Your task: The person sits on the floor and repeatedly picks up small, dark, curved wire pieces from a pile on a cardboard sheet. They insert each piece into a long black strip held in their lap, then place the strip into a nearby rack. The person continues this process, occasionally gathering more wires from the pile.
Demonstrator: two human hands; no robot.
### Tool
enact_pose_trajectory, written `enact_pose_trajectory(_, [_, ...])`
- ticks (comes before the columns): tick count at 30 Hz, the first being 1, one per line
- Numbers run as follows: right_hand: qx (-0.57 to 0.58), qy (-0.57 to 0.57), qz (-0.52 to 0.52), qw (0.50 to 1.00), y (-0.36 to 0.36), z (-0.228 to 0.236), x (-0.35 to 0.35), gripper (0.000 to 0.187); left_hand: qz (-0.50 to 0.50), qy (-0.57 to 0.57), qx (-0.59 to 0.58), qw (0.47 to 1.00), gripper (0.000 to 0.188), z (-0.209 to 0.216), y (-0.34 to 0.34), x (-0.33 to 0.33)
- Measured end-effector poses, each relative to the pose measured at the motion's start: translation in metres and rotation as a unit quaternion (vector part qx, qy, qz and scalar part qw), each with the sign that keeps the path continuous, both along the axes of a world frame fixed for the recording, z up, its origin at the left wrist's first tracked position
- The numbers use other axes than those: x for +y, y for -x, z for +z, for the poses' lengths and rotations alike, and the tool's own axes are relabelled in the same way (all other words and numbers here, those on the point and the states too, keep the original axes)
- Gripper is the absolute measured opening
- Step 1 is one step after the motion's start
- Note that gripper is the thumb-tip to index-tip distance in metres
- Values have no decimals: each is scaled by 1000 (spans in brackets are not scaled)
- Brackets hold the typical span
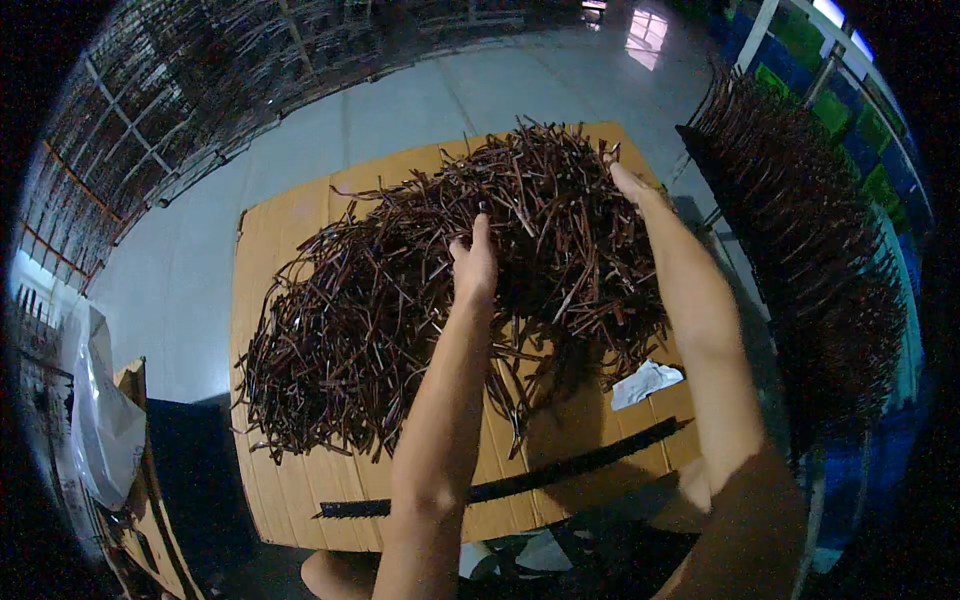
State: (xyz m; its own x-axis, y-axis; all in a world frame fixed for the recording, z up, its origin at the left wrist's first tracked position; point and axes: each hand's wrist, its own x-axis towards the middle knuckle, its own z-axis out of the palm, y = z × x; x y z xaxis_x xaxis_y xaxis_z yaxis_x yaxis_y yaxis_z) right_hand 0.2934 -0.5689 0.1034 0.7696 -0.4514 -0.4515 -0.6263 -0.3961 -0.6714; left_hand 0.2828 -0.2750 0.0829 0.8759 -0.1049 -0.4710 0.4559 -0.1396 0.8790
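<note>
A broad heap of thin, dark-brown, glossy strips like dried pods (pixel 350 320) lies tangled on a flat cardboard sheet (pixel 290 215). My left hand (pixel 475 265) reaches into the middle of the heap. Its visible fingers are stretched apart, and the rest sink out of sight among the strips. At the heap's far right edge, my right hand (pixel 628 182) lies against the strips with fingers extended. Those fingers are partly hidden, and no strip can be clearly seen gripped in either hand.
A long, narrow black bar (pixel 560 468) with a bristly edge lies across the cardboard's near side. A crumpled white scrap (pixel 645 384) is beside the heap. Racks of dark strips (pixel 800 230) stand on the right. On the left are a plastic bag (pixel 105 420) and cardboard carton (pixel 155 510).
</note>
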Motion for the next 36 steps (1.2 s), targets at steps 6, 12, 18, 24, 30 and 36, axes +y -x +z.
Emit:
enact_pose_trajectory(6, [-85,43,119,988,20,4,9,64,55,21,12,998,88,-6,17,-41])
enact_pose_trajectory(12, [-163,-15,128,978,16,-6,23,55,2,56,7,998,99,-18,22,-36])
enact_pose_trajectory(18, [-248,-59,117,960,26,25,70,53,50,152,-34,987,66,-2,40,-7])
enact_pose_trajectory(24, [-310,-6,190,932,44,89,141,41,60,305,4,950,58,43,64,49])
enact_pose_trajectory(30, [-399,0,259,880,40,131,188,32,84,295,-27,951,71,103,80,99])
enact_pose_trajectory(36, [-392,-120,163,898,32,99,241,43,78,233,-50,968,48,117,75,154])
